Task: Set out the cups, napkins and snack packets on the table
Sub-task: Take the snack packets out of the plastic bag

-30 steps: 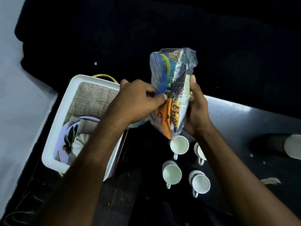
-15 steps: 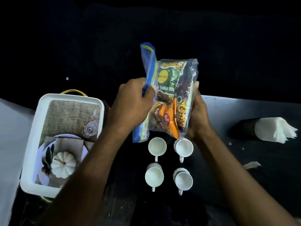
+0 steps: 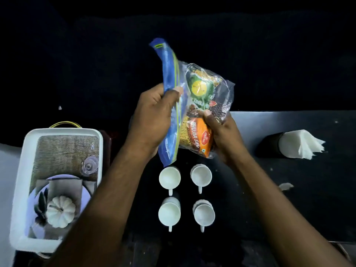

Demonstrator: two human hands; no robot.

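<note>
You had the bag of snack packets held up between both hands, left hand gripping its blue zip edge, right hand clutching the bottom, long side pointing away from you, cups just under your wrists.

Snack bag in both hands above four cups.

Dim scene; the far half sinks into black, the white tray glows palely, and slight blur softens edges.
</note>
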